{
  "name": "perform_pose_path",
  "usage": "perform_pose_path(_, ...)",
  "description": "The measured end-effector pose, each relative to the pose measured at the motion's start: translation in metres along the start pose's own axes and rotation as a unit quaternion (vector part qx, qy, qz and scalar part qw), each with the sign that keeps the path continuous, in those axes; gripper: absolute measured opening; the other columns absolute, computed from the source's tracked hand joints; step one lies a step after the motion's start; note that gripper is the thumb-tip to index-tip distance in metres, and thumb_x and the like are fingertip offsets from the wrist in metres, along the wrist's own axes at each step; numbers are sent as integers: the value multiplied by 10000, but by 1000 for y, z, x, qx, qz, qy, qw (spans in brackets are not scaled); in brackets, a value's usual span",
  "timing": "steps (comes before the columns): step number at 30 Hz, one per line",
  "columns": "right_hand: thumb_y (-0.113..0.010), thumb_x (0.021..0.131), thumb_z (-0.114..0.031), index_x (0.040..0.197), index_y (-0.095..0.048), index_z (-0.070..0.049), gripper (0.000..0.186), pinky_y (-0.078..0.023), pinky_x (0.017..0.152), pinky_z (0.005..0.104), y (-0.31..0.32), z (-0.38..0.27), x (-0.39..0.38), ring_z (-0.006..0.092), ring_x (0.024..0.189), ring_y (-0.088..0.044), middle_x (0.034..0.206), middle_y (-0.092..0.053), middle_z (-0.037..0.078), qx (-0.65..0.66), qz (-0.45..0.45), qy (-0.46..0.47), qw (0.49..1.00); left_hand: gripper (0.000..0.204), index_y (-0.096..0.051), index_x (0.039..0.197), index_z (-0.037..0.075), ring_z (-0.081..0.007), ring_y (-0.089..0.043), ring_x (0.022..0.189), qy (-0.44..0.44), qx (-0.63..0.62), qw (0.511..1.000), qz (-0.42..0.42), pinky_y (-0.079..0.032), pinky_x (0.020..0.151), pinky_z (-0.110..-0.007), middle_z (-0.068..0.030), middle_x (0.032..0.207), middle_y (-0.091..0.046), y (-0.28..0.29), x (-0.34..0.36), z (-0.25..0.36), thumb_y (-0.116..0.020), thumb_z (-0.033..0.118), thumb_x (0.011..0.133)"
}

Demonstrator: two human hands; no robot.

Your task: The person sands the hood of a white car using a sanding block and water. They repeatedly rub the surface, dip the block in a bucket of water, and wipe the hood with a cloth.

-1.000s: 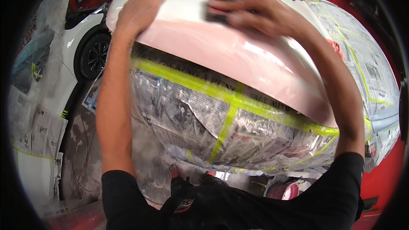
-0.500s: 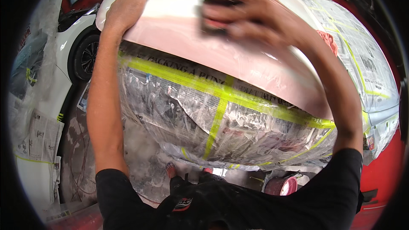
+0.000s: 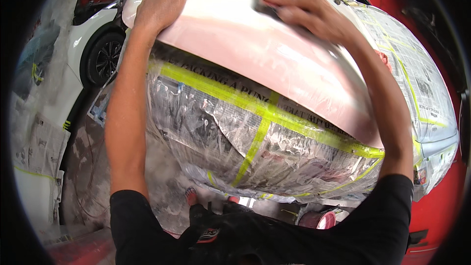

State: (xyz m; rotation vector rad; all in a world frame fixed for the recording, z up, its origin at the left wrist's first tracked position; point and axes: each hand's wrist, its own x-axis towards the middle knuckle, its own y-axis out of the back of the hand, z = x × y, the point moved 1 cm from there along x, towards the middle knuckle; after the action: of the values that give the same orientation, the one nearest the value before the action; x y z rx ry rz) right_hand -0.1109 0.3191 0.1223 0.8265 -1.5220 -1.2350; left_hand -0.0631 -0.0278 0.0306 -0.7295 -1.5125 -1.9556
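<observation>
Plastic sheeting (image 3: 55,29): hangs translucent and creased at your far left.
White car (image 3: 78,44): stands behind the sheeting, its dark spoked wheel (image 3: 105,59) turned towards you; newspaper (image 3: 46,142) covers a lower part.
Left hand (image 3: 164,7): yours, palm down on the left end of the panel; its grip lies spread flat and clasps nothing that you can see.
Your foot (image 3: 191,196): on the stained grey floor (image 3: 157,167), below the covered front.
Masking (image 3: 196,113): newspaper under clear film beneath the panel's near edge, crossed by yellow-green tape (image 3: 221,93).
Panel (image 3: 221,32): broad and curved, between your arms, white towards the far side and pink along the near edge.
Dark block (image 3: 261,3): small, slightly blurred, on the white area just beyond the pink.
Right hand (image 3: 314,17): yours, its grip clamped on the block, fingers bent over it.
Bucket (image 3: 325,220): pinkish, low beside your right sleeve (image 3: 387,206).
Cloth (image 3: 384,60): coral-red, just beyond your right forearm.
Newspaper covering (image 3: 427,83): taped over the bodywork at your right, with a red surface (image 3: 436,216) below it.
</observation>
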Motion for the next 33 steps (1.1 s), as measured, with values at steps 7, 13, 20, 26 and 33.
perform_pose_path(7, -501, 1027, -547, 1471, -600, -184, 582, -474, 1063, 480, 25, -35, -45, 399, 1260, -611, 1425, -605, 222, 4, -74, -47, 996, 468, -679, 1090, -31, -433, -648, 1097, 38, -41, 998, 1, -488, 977, -517, -291, 1125, -690, 25, -25, 16, -330, 281, 1085)
perform_pose_path(13, -560, 1013, -552, 1460, -613, -197, 573, -511, 987, 391, 4, 22, -7, 277, 1178, -632, 1365, -637, 167, -6, -26, -44, 999, 465, -681, 1158, -20, -448, -648, 1094, -62, 33, 997, 25, -485, 986, -518, -297, 1116, -695, 5, -13, -8, -335, 283, 1084)
perform_pose_path(20, -611, 1012, -463, 1455, -619, -209, 511, -496, 1019, 367, 5, 4, -30, 267, 1185, -636, 1361, -658, 141, -16, 1, -59, 998, 540, -690, 1044, -39, -473, -644, 1058, 54, -29, 998, 13, -476, 965, -534, -301, 1076, -698, 22, -26, 7, -326, 357, 1089)
perform_pose_path(26, -608, 1018, -450, 1428, -647, -206, 479, -505, 1007, 352, -5, 20, 24, 259, 1142, -664, 1347, -671, 129, -29, -9, -139, 990, 560, -684, 1022, -46, -478, -641, 1053, 10, -30, 999, 30, -462, 956, -558, -311, 1064, -693, 12, -15, 0, -300, 355, 1094)
perform_pose_path(33, -623, 1016, -412, 1409, -659, -163, 466, -539, 961, 353, -9, 24, 8, 247, 1061, -701, 1291, -703, 124, -85, 31, -95, 991, 516, -680, 1038, -50, -481, -644, 1051, -34, 43, 998, 13, -464, 961, -557, -322, 1081, -687, 9, -17, -6, -324, 322, 1082)
